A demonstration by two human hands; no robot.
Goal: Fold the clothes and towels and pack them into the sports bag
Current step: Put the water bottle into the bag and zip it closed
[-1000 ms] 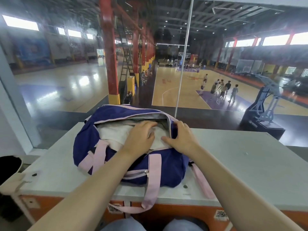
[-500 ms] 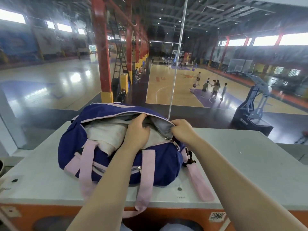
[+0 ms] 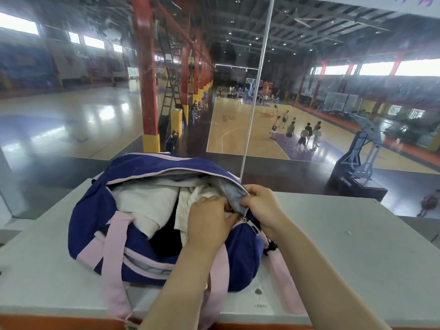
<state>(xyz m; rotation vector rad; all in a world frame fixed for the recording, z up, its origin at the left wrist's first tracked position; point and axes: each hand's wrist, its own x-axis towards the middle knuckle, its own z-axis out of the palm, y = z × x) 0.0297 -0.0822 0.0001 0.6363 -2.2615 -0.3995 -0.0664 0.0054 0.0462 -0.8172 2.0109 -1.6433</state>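
Observation:
A navy sports bag (image 3: 100, 210) with pink straps lies on a white table (image 3: 345, 246), its top zip open. White folded towels and clothes (image 3: 147, 206) fill the opening, with a dark item beneath them. My left hand (image 3: 209, 220) is curled at the right end of the opening, fingers on the bag's near edge beside the zip. My right hand (image 3: 262, 206) pinches the grey lining of the bag's far edge at that same end. The zip pull hangs just below my hands.
A glass pane stands right behind the table, with a basketball hall and several players beyond it. A pink shoulder strap (image 3: 283, 284) trails off the bag's right end over the table. The table's front edge is orange.
My left hand has come off the clothes to the right end of the opening, close to my right hand, which now pinches the bag's edge. The camera has shifted.

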